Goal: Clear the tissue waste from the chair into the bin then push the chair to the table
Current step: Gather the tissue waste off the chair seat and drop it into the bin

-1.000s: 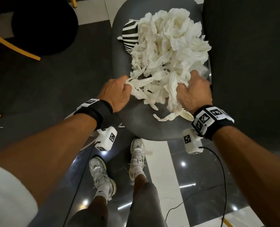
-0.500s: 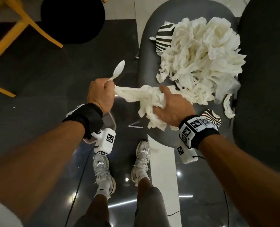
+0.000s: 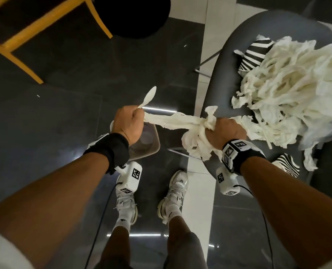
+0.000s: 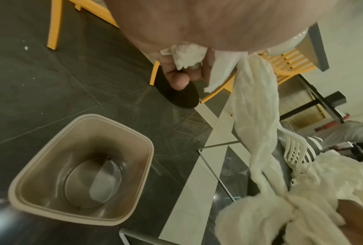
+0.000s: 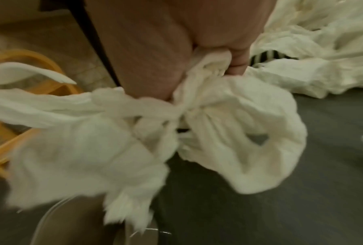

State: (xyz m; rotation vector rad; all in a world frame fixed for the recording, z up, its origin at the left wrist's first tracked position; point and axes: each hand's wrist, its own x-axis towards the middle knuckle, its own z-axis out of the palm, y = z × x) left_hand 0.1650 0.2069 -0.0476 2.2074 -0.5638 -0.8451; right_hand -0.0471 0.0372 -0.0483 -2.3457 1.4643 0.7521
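A big heap of white tissue [image 3: 289,90] lies on the dark grey chair seat [image 3: 244,30] at the right. My left hand [image 3: 128,123] grips a white plastic spoon [image 3: 148,98] and one end of a tissue strip [image 3: 172,121], right above the beige bin [image 3: 151,150] [image 4: 79,167]. At the chair's near edge my right hand [image 3: 223,131] grips a wad of tissue [image 3: 196,140] [image 5: 176,132] joined to that strip. A white plastic fork [image 4: 295,149] lies among the tissue on the seat.
Two black-and-white striped paper items [image 3: 256,53] [image 3: 287,167] lie on the seat beside the heap. A yellow wooden chair [image 3: 25,41] and a round black base [image 3: 134,14] stand on the dark tiled floor at the far left. My shoes [image 3: 172,193] are below the hands.
Both hands pulled a bunch of tissue off the heap and carried it left; the left hand with the spoon now hangs over the bin, and the strip stretches between the hands.
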